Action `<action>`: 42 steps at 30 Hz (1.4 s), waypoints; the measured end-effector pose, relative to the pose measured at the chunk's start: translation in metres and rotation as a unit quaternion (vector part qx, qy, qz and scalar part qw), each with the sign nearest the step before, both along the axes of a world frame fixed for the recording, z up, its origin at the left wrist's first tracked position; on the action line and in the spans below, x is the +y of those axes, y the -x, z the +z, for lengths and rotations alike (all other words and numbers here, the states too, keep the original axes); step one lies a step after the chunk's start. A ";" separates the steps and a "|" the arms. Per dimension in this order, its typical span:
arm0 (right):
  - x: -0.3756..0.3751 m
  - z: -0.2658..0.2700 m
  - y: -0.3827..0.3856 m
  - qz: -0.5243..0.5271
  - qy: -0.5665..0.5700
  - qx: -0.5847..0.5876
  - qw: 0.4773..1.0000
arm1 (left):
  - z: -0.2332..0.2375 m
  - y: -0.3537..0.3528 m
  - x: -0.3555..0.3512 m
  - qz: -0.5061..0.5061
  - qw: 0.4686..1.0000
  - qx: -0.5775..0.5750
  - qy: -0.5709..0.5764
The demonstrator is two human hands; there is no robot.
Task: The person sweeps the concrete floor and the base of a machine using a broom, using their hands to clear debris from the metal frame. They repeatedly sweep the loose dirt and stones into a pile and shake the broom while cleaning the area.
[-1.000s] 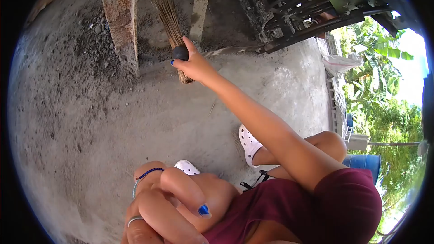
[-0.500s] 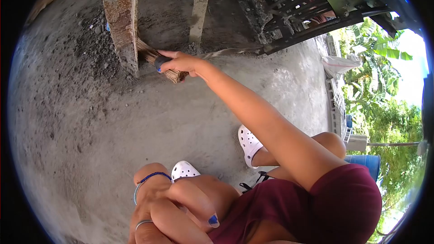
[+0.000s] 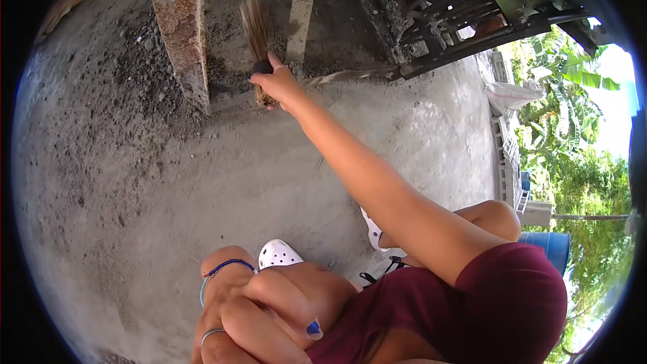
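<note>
My right hand [image 3: 276,86] is wrapped round the bound end of a short stick broom [image 3: 255,23], at its dark band. The arm stretches far out, and the bristles point to the top of the view, in the gap between two metal legs. They reach over dark, dusty ground and look slightly blurred. Close to me at the lower left, my left hand [image 3: 236,310] rests by my bent legs, its fingers curled in and the palm hidden. It wears a ring and beaded bracelets, and nothing shows in it.
A rusty metal leg [image 3: 178,34] and a paler leg [image 3: 300,17] flank the broom. Loose gravel [image 3: 145,67] lies to the left. A dark slatted frame [image 3: 438,20] stands at the upper right. White clogs [image 3: 278,253] are on the concrete floor [image 3: 222,182]; a blue drum [image 3: 549,249] is behind.
My right hand has swung the broom out from behind the rusty leg to the right. Its bristles now point upward in view instead of left. My left hand stays where it was.
</note>
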State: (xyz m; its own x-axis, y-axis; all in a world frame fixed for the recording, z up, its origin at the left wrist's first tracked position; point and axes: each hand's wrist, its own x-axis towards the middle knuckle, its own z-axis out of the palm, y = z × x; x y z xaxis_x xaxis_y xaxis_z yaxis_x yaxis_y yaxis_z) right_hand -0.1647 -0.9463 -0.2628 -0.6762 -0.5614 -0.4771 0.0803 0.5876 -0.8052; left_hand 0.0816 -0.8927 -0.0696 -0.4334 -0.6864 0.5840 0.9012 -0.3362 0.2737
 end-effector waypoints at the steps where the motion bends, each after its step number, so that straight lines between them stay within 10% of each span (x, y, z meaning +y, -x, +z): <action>1: -0.009 -0.006 -0.002 0.058 -0.018 0.002 0.998 | 0.000 0.000 0.000 -0.005 1.000 -0.004 0.002; 10: 0.020 0.034 0.014 0.250 -0.021 -0.099 0.963 | -0.005 0.010 -0.002 -0.014 0.999 0.039 0.006; 20: 0.005 -0.007 -0.004 -0.061 0.033 -0.008 0.998 | -0.006 0.013 -0.002 -0.027 0.999 0.030 -0.007; 30: -0.014 0.026 0.007 0.237 -0.041 -0.096 0.966 | -0.012 0.012 -0.015 -0.108 0.993 0.039 0.028; 42: -0.046 -0.029 0.023 -0.081 0.079 -0.093 0.989 | -0.043 0.014 -0.042 -0.031 0.987 0.156 0.011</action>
State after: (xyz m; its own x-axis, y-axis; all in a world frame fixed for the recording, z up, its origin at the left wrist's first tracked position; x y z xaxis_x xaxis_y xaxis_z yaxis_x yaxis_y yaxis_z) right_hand -0.1882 -0.9926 -0.2915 -0.6718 -0.5308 -0.5167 0.3192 0.4219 -0.8486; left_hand 0.0677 -0.9345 -0.1126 -0.2709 -0.6499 0.7101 0.9204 -0.3909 -0.0066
